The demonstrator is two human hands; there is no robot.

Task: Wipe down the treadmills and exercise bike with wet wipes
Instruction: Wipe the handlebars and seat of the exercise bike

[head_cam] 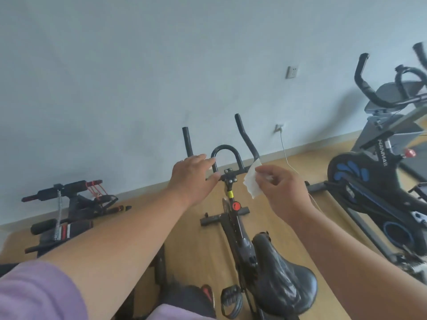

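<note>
White wet wipe pinched in right hand, just short of exercise bike handlebar — left hand fingers straight, at the bar. Wiping looks barely begun; second bike untouched.

The exercise bike stands between a bench machine left and, seemingly, another bike right.

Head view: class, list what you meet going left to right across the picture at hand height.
Folded bench → left hand → wet wipe → right hand → blue-and-black exercise bike.
</note>
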